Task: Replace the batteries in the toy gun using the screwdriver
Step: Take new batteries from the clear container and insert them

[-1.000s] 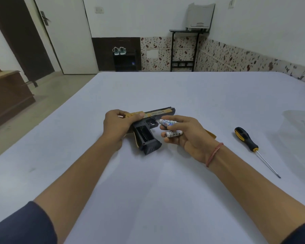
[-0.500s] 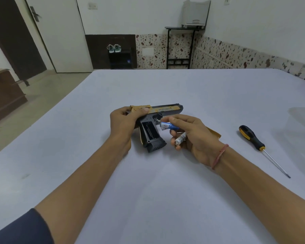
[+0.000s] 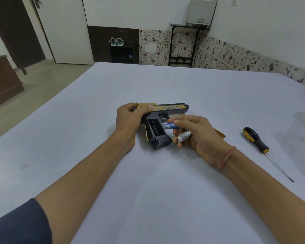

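On the white table (image 3: 165, 199), the left hand (image 3: 130, 118) wraps its fingers tight around the back of the black and gold toy gun (image 3: 163, 118), its grip box open and empty, while the right hand (image 3: 199, 132) pinches a blue battery (image 3: 169, 126) beside that box, holds a white battery (image 3: 183, 136) lower down, and the screwdriver (image 3: 255, 140) lies far right.

Gun (image 3: 165, 118) – black and tan; batteries (image 3: 183, 136) blue and white; screwdriver (image 3: 254, 139) – black-yellow handle; table (image 3: 165, 191) white.

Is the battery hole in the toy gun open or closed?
Open. The toy gun grip shows a dark uncovered slot with no cover on it; whether batteries sit inside cannot be told.
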